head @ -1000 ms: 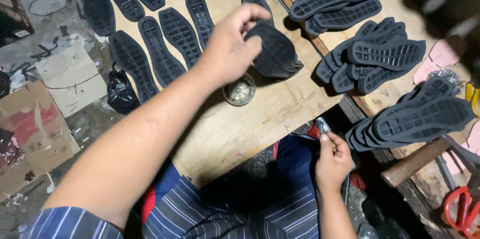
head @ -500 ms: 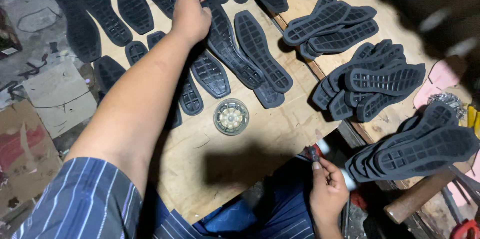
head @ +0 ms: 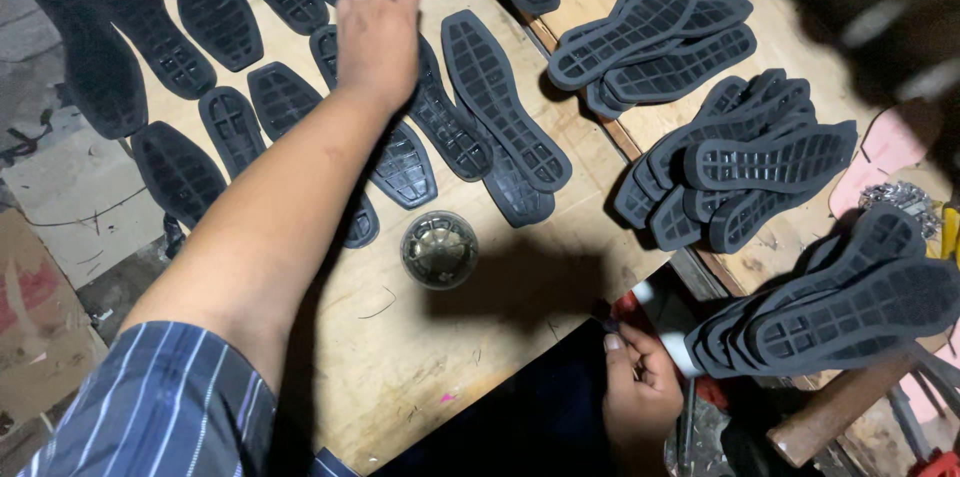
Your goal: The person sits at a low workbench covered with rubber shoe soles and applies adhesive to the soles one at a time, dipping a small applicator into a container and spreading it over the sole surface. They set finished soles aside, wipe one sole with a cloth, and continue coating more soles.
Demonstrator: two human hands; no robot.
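Note:
My left hand [head: 378, 32] reaches far out over a wooden board [head: 420, 377]. It lies palm down, fingers together, on black rubber shoe soles [head: 500, 102] laid out flat in rows. Whether it grips one I cannot tell. My right hand [head: 640, 392] stays low by the board's near edge, closed around a small tool with a white end [head: 680, 352]. A round metal tin [head: 439, 249] sits on the board between the two hands.
Three stacks of black soles [head: 740, 162] stand on the right half of the bench. A wooden handle [head: 840, 407] lies under the nearest stack. Cardboard [head: 40, 337] and scraps lie on the floor at left. More soles [head: 95, 47] fill the far left.
My left arm has stretched further out and left, from the tin's side to the far rows of soles. A sole it held one second ago now lies on the board. The right hand has barely moved.

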